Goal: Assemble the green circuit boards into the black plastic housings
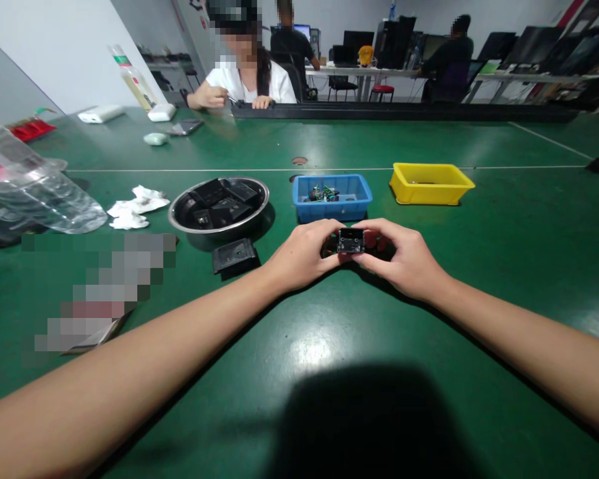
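Note:
Between my two hands is a small black plastic housing (351, 241), its open side with a few light dots facing me. My left hand (307, 253) grips its left edge with thumb and fingers. On the opposite edge, my right hand (402, 256) pinches it the same way. Just behind them stands a blue bin (333, 211) with small green and dark parts inside. Left of my left hand, a black plastic cover (235, 258) lies on the green table. A round metal bowl (219, 231) behind that cover holds several black plastic pieces.
A yellow bin (432, 194) stands at the back right. Crumpled white tissue (137, 206), a large clear plastic bottle (40, 186) and a blurred-out flat item (104, 293) lie at left. Across the table sits a person (249, 80) with both hands on a dark part.

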The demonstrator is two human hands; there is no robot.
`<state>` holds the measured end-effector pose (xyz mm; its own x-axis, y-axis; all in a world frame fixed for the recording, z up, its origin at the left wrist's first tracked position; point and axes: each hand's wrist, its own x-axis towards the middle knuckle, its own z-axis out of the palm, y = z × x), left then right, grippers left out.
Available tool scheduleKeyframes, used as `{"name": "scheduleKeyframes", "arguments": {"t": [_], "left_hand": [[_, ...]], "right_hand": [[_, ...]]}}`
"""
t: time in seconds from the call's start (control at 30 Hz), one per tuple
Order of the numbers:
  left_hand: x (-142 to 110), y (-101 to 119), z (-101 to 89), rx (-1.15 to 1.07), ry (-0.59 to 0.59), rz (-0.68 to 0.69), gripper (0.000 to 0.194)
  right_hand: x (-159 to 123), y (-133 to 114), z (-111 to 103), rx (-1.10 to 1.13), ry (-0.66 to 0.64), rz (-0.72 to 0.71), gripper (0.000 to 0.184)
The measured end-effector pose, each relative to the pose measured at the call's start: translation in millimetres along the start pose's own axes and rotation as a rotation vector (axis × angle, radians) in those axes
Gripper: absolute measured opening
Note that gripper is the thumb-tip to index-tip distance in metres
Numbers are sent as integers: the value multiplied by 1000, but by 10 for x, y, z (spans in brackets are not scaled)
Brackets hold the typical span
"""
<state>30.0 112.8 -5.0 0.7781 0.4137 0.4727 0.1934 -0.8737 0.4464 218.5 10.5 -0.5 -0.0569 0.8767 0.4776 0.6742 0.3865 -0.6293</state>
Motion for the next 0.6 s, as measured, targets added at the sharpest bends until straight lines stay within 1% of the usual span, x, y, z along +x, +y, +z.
{"name": "scheduleKeyframes", "arguments": {"t": [0.13, 0.27, 0.5, 0.6], "left_hand": [[-6, 28, -10, -11, 25, 30, 24], [-24, 59, -30, -23, 25, 16, 26], [-67, 98, -41, -23, -18, -21, 38], [-98, 117, -40, 47, -7, -56, 46]], "right_hand": [[5, 3, 5, 24, -3, 15, 30], [1, 4, 8, 44, -2, 5, 30], [-2, 18, -28, 31, -5, -39, 29], [-12, 38, -39, 52, 14, -17, 30]]}}
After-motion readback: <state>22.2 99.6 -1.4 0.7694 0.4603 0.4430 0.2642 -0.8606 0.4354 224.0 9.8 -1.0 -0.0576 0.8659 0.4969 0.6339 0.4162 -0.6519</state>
